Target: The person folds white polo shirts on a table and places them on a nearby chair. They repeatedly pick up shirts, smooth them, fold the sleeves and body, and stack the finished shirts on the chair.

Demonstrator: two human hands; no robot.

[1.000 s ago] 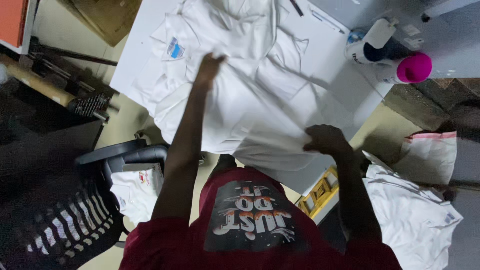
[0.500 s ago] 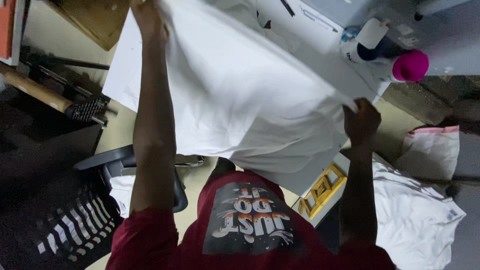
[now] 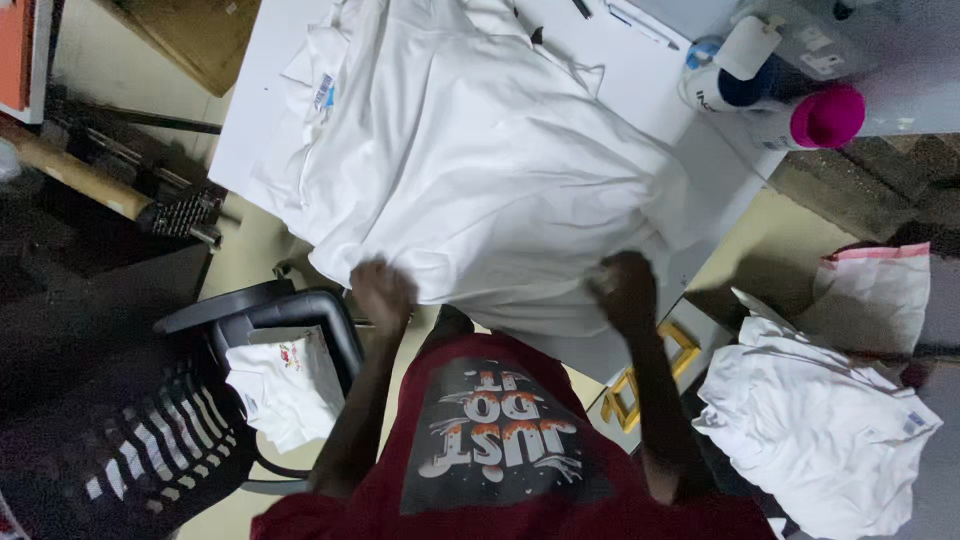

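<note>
Hands (image 3: pixel 500 292) grip white shirt's (image 3: pixel 480 170) near hem.

White shirt (image 3: pixel 480 170) on white table (image 3: pixel 250 120); pink bottle cap (image 3: pixel 827 116); black chair (image 3: pixel 270 315); dark red tee (image 3: pixel 500 450).

A shirt (image 3: pixel 470 170) lies spread over the desk (image 3: pixel 250 110), its near edge hanging off the front. The left hand (image 3: pixel 382 290) and right hand (image 3: pixel 622 290) sit at that edge, well apart. At the desk's far right corner stand bottles (image 3: pixel 790 90), with pens (image 3: pixel 625 15) just left of them. Left of the person, a chair (image 3: pixel 260 320) holds a folded cloth (image 3: pixel 285 385). To the right, below the desk, lies a heap of shirts (image 3: pixel 820 430), with a bag (image 3: pixel 880 295) behind it.
</note>
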